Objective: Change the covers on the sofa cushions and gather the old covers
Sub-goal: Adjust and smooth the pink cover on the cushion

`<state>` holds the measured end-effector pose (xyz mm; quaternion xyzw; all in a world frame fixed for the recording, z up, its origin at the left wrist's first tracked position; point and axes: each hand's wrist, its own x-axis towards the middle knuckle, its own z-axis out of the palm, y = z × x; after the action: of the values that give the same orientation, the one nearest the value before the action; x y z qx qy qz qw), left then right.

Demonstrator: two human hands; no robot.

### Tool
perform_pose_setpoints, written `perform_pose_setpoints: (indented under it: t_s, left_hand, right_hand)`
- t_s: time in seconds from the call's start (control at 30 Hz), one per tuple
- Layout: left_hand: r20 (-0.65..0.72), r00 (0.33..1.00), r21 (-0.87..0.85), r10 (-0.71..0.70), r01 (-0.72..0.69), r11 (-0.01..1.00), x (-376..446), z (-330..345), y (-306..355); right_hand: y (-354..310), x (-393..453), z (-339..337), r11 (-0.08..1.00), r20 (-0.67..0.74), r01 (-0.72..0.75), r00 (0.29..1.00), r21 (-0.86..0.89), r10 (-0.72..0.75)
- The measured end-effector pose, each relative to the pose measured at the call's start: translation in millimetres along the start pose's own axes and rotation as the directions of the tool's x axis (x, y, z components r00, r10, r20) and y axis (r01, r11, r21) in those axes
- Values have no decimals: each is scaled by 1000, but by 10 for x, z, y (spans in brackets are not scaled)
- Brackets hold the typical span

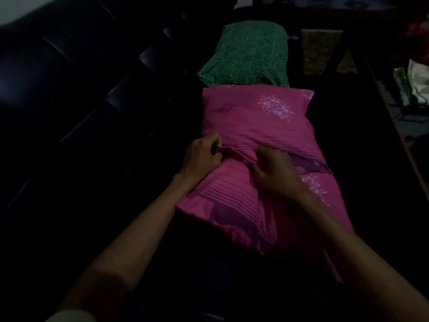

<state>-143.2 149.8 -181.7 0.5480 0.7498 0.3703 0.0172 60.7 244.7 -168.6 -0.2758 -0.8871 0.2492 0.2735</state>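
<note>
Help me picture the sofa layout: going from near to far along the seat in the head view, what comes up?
Pink patterned cushion with left hand and right hand gripping a bunched fold of its cover → green wave-patterned cushion → dark sofa end.

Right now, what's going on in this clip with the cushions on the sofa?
A person is working on a pink cushion lying on a dark sofa. Both hands meet at a bunched fold across its middle: the left hand and the right hand each pinch the pink cover fabric. Whether the cover is going on or coming off cannot be told. A green patterned cushion lies just beyond, untouched. The room is dim.
</note>
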Motion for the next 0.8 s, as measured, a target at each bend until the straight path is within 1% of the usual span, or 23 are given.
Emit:
perform_pose_setpoints:
  t_s: [0.07, 0.1, 0.13, 0.17, 0.2, 0.23, 0.27, 0.3, 0.33, 0.37, 0.4, 0.43, 0.5, 0.6, 0.67, 0.73, 0.8]
  left_hand:
    - [26, 995, -80, -99, 101, 992, -39, -28, 30]
    - [31, 984, -123, -173, 176, 977, -75, -70, 60]
    - [28, 963, -143, -267, 268, 953, -137, -139, 94]
    - [33, 924, -144, -380, 381, 913, -229, -228, 130]
    - [74, 860, -137, -505, 510, 849, -340, -335, 179]
    - [166, 773, -131, -612, 632, 764, -476, -452, 239]
    - [297, 683, -131, -667, 721, 680, -625, -555, 304]
    - [438, 605, -137, -665, 776, 615, -777, -630, 379]
    - [546, 545, -157, -637, 813, 561, -919, -667, 460]
    - [596, 521, -199, -611, 833, 517, -1036, -669, 545]
    - [593, 529, -250, -606, 837, 486, -1116, -646, 631]
    - [558, 546, -296, -625, 834, 465, -1155, -604, 695]
    - [474, 572, -316, -670, 820, 476, -1155, -508, 742]
    - [394, 596, -192, -699, 797, 572, -1049, -440, 738]
    - [365, 600, -127, -712, 789, 601, -965, -404, 712]
    - [358, 584, -120, -729, 803, 584, -883, -347, 655]
    - [411, 530, -165, -742, 843, 512, -844, -302, 566]
  right_hand:
    - [6, -28, -37, 999, -29, 26, 999, -44, -28]
    - [1, -30, -56, 997, -53, 24, 998, -71, -28]
    - [5, -33, -61, 996, -79, 20, 997, -90, -27]
    - [8, -32, -62, 996, -100, 11, 995, -90, -20]
    - [11, -25, -51, 997, -121, 5, 993, -74, -14]
    - [-3, -26, -34, 998, -133, -4, 991, -58, -4]
    - [-5, -27, -7, 999, -143, -12, 990, -48, 5]
    - [-2, -24, 19, 999, -152, -21, 988, -44, 14]
    - [2, -22, 44, 999, -161, -27, 987, -47, 19]
    - [1, -23, 56, 998, -168, -38, 985, -52, 29]
    - [5, -26, 70, 998, -173, -47, 984, -50, 37]
    - [3, -33, 80, 998, -179, -53, 983, -44, 44]
    - [-4, -56, 100, 997, -194, -54, 980, -47, 43]
    - [3, -94, 126, 996, -164, -56, 985, -63, 45]
    - [-6, -107, 107, 997, -125, -49, 991, -64, 41]
    - [-38, -111, 49, 995, -78, -34, 997, -97, 27]
    - [-107, -132, -56, 982, -67, 20, 997, -189, -33]
